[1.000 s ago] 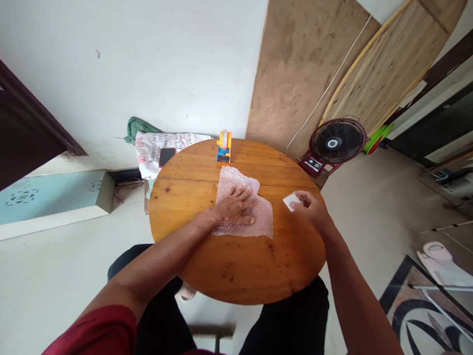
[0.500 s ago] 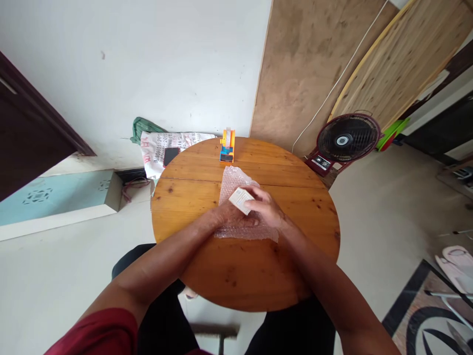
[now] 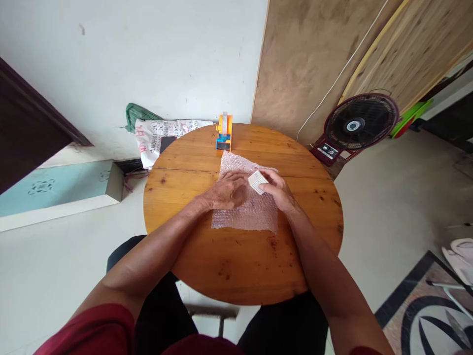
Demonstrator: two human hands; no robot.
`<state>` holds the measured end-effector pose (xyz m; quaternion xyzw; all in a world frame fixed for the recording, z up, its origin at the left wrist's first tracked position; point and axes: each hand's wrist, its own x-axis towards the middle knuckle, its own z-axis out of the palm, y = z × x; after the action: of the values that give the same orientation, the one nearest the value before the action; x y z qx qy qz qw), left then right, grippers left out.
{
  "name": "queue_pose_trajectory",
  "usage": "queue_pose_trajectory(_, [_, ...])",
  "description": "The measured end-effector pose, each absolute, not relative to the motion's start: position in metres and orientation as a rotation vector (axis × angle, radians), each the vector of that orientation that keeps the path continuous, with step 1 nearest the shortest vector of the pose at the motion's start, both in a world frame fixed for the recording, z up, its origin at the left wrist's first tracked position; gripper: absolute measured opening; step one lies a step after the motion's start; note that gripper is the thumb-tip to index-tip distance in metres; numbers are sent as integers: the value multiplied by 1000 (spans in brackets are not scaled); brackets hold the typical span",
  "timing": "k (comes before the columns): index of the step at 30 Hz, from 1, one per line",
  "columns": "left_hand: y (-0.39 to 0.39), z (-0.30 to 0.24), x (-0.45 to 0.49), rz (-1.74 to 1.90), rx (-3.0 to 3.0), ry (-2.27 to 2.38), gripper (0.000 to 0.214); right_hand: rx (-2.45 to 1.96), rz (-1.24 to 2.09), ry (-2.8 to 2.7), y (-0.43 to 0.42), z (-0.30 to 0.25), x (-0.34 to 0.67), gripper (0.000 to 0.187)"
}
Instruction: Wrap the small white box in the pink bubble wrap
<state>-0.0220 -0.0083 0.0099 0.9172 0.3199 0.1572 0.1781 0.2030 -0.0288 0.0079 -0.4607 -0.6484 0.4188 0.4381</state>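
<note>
A sheet of bubble wrap (image 3: 254, 212) lies flat in the middle of a round wooden table (image 3: 207, 246). My left hand (image 3: 225, 192) rests palm down on the sheet's left half, fingers loosely stretched. My right hand (image 3: 277, 191) pinches a small white box (image 3: 257, 181) by its edge, holding it just over the sheet's upper middle, close to my left fingertips. An orange and blue tape dispenser (image 3: 224, 134) stands at the table's far edge, beyond the sheet.
A dark standing fan (image 3: 356, 129) sits on the floor to the right of the table. Wooden boards (image 3: 314, 64) lean on the wall behind. A printed sack (image 3: 162, 135) with a dark phone on it lies left of the table.
My right hand brought the small white box from the table's right side in over the bubble wrap. My left hand stayed on the sheet.
</note>
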Motion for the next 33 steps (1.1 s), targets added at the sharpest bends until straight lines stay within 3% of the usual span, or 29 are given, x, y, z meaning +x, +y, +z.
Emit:
queue_pose_trajectory(7, [-3,6,-25,308,2573,1002,79,-1259,863,-1815,-38,14,193,49])
queue_pose_trajectory(11, [-1,11,-31,331,2554,925,77,-1249,763,-2027,-40,14,193,54])
queue_pose_trajectory(15, [3,16,-37,269,2468,907,74,-1223,863,-2017,-38,13,201,61])
queue_pose_trajectory(22, [7,12,-38,311,2455,862,78,-1289,820,-2016,-38,12,200,39])
queue_pose_trajectory(33, [4,13,-39,309,2474,870,77,-1323,765,-2092,-39,16,199,47])
